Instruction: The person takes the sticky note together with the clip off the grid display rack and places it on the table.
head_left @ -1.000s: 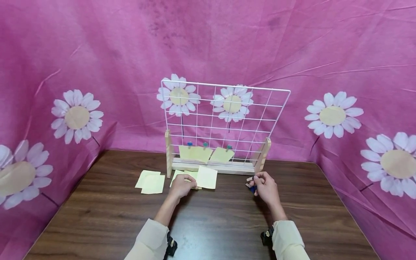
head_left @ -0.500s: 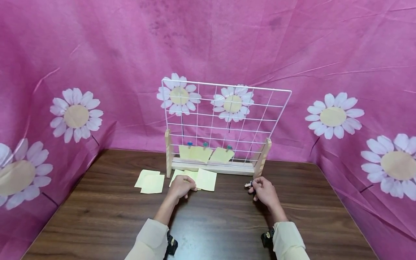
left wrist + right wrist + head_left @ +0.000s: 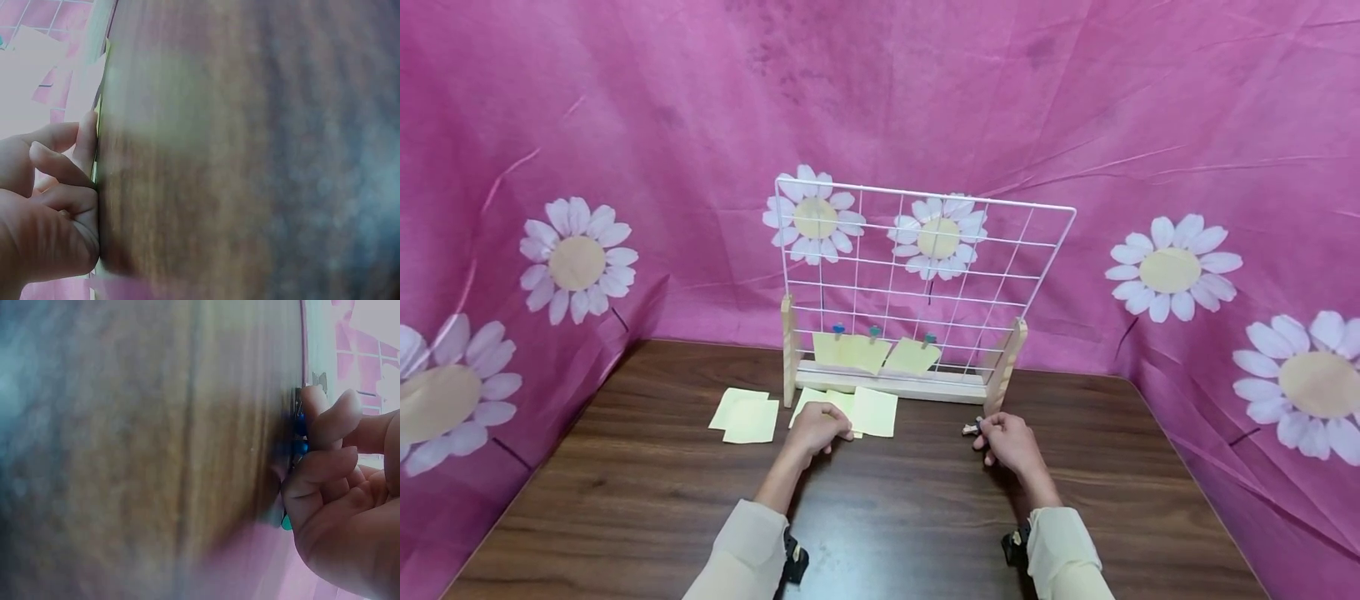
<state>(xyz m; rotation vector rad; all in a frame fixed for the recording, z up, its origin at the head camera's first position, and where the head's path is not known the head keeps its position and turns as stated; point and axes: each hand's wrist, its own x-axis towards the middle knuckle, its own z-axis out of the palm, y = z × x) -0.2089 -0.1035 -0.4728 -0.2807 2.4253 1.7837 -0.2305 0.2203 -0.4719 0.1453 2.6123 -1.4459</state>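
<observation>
My left hand (image 3: 818, 429) rests low at the tabletop and pinches the near left edge of a pale yellow sticky note (image 3: 876, 412). More yellow notes (image 3: 806, 403) lie behind its fingers. By the right foot of the white wire grid, curled fingers of my right hand (image 3: 1011, 440) pinch a small wooden clip (image 3: 972, 428) close over the table. The right wrist view shows blue heads (image 3: 300, 447) of push-pin clips beside these fingertips, and a green head (image 3: 286, 522) below them. The hand hides most of these clips.
The wire grid (image 3: 917, 276) stands upright in a wooden base (image 3: 917, 388). Low on it hang several yellow notes (image 3: 912, 357), held by clips with blue and green heads (image 3: 875, 332). Two loose notes (image 3: 750, 421) overlap at the left on the brown table (image 3: 647, 500).
The note at my left hand has come down slightly. My right hand has moved down and a little left, bringing the clip closer to the table; the blue part beneath it is now hidden.
</observation>
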